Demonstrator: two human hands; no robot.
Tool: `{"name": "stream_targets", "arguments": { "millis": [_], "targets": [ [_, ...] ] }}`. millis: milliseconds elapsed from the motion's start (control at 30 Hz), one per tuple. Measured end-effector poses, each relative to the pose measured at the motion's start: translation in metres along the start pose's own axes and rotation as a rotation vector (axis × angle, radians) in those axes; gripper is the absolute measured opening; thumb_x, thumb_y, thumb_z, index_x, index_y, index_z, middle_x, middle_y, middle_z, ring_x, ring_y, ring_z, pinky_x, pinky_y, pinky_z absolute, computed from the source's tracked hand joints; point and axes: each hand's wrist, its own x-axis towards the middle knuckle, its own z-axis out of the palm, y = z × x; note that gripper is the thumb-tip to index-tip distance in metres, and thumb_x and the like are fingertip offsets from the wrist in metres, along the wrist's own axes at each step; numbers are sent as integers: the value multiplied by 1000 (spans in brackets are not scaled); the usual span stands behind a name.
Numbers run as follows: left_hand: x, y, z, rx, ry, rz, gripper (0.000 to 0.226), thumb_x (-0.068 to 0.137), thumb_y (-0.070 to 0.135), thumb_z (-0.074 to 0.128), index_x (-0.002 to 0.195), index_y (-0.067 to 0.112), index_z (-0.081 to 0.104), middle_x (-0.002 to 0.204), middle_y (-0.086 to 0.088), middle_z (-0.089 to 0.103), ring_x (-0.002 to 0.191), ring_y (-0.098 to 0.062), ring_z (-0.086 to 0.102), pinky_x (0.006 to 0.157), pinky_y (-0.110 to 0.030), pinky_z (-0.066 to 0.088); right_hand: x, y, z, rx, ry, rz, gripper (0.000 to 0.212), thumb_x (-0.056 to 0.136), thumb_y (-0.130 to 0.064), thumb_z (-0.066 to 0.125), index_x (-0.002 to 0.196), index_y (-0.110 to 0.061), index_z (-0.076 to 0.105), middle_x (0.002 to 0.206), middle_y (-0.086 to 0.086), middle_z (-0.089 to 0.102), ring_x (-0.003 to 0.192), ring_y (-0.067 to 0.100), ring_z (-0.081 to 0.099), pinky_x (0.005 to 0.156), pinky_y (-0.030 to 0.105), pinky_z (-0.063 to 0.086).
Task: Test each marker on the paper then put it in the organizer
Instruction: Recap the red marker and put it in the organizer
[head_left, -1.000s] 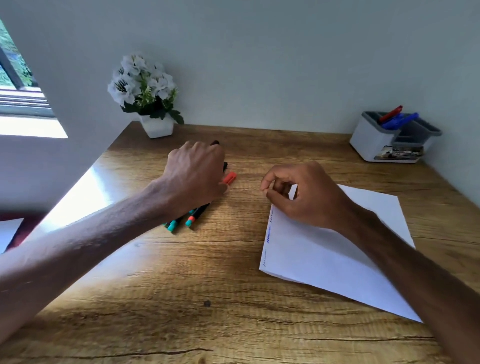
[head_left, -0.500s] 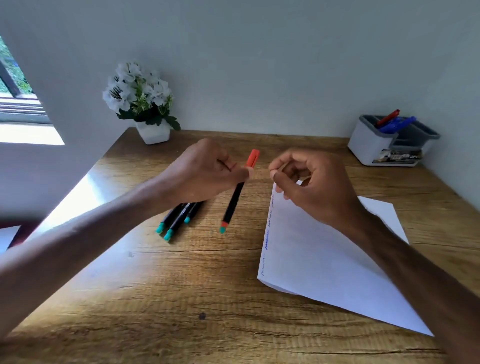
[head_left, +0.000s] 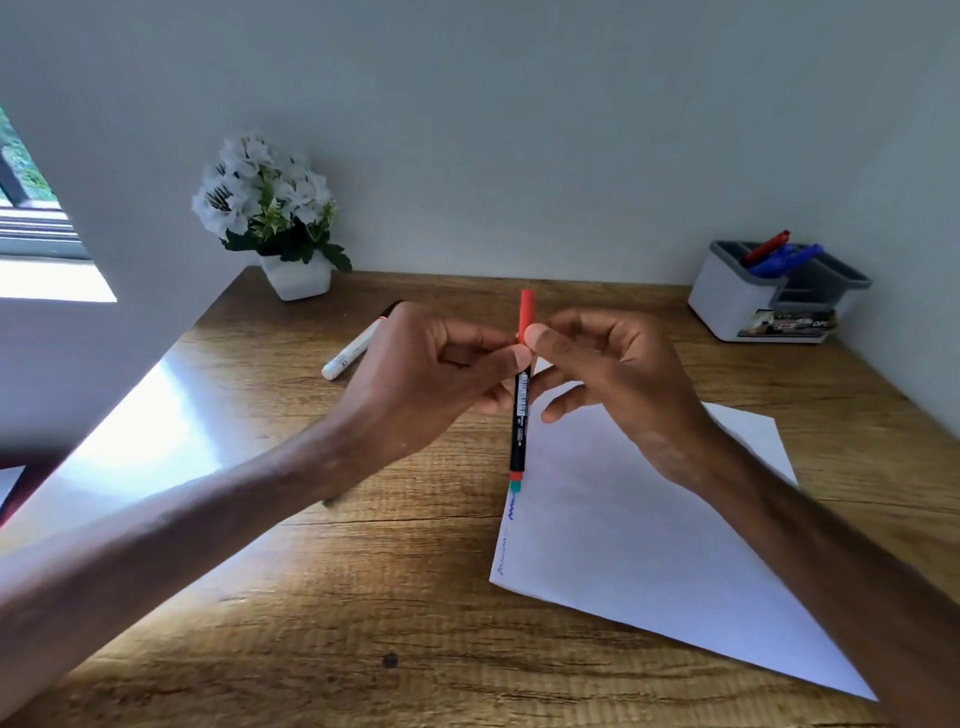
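A black marker (head_left: 520, 415) with a red cap stands nearly upright above the desk. My left hand (head_left: 431, 384) pinches its barrel just below the cap. My right hand (head_left: 613, 379) pinches the red cap (head_left: 526, 312) between thumb and finger. The white paper (head_left: 649, 545) lies under my right hand, with blue and faint scribbles along its left edge. A white marker (head_left: 353, 348) lies on the desk beyond my left hand. The grey-and-white organizer (head_left: 737, 306) at the back right holds a red marker and blue markers (head_left: 779, 254).
A white pot of white flowers (head_left: 275, 218) stands at the back left corner of the wooden desk (head_left: 363, 597). Walls close the desk at the back and right. A window is at the far left.
My left hand lifted the red-capped marker from the group on the desk and turned it upright. My right hand moved in and took hold of its cap.
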Motion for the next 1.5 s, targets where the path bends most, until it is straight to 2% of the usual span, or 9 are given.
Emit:
{"name": "stream_targets", "arguments": {
  "millis": [167, 333, 500, 733, 833, 1000, 1233, 1300, 1500],
  "targets": [
    [-10, 4, 7, 38, 45, 72, 15, 92, 20, 75, 105, 16, 82, 74, 8, 79, 62, -9, 76, 59, -20, 60, 0, 1, 3, 77, -16, 40, 19, 99, -17, 64, 108, -2, 70, 85, 6, 78, 71, 23, 76, 56, 33, 59],
    [-9, 3, 5, 224, 161, 175, 10, 93, 35, 75, 91, 27, 81, 72, 19, 75, 59, -8, 70, 52, -21, 55, 3, -2, -3, 124, 55, -21, 18, 102, -17, 59, 112, -5, 68, 76, 2, 75, 64, 22, 68, 52, 30, 53],
    [-9, -19, 10, 317, 216, 178, 14, 91, 33, 74, 103, 28, 69, 90, 16, 71, 81, -8, 68, 61, -24, 58, 7, 5, -12, -126, 8, -141, 18, 102, -15, 61, 109, -7, 75, 71, 13, 65, 59, 13, 57, 58, 27, 50],
    [-11, -32, 10, 506, 39, 410, 54, 98, 25, 67, 149, 23, 49, 138, 11, 57, 112, -7, 63, 89, -31, 57, 4, 12, -9, -781, -111, -358, 16, 98, -20, 68, 90, -15, 81, 61, -7, 64, 50, 13, 50, 49, 27, 34],
    [-14, -34, 14, 594, -47, 493, 50, 101, 16, 64, 149, 16, 51, 144, 4, 58, 126, -12, 60, 100, -36, 54, 2, 11, -6, -836, -158, -430, 13, 93, -16, 74, 82, -18, 79, 57, -27, 47, 47, 1, 46, 49, 11, 29],
    [-10, -38, 13, 709, -51, 591, 48, 101, 7, 62, 147, 1, 52, 139, -11, 65, 127, -26, 61, 99, -44, 56, 2, 12, -6, -869, -183, -421, 13, 97, -30, 69, 94, -24, 80, 59, -33, 43, 47, -1, 47, 51, 10, 29],
    [-8, -41, 5, 859, -144, 503, 68, 86, -10, 67, 149, 7, 48, 128, -7, 67, 117, -23, 60, 87, -40, 59, 4, 16, -9, -862, -192, -263, 28, 104, -46, 51, 85, -31, 65, 58, -18, 52, 55, 5, 53, 53, 19, 34],
    [-6, -42, 2, 811, -117, 461, 59, 86, -9, 63, 141, 12, 53, 126, 0, 66, 117, -18, 60, 89, -37, 58, 6, 20, -19, -770, -121, -176, 30, 107, -35, 46, 85, -21, 61, 60, -6, 56, 52, 10, 50, 53, 35, 40],
    [-10, -39, 3, 618, -80, 343, 17, 93, 7, 46, 99, 19, 56, 91, 10, 62, 87, -5, 57, 74, -23, 44, 19, 17, -43, -39, 32, 88, 33, 99, 9, 36, 89, -11, 60, 67, 13, 63, 54, 14, 47, 45, 24, 34]
  ]
}}
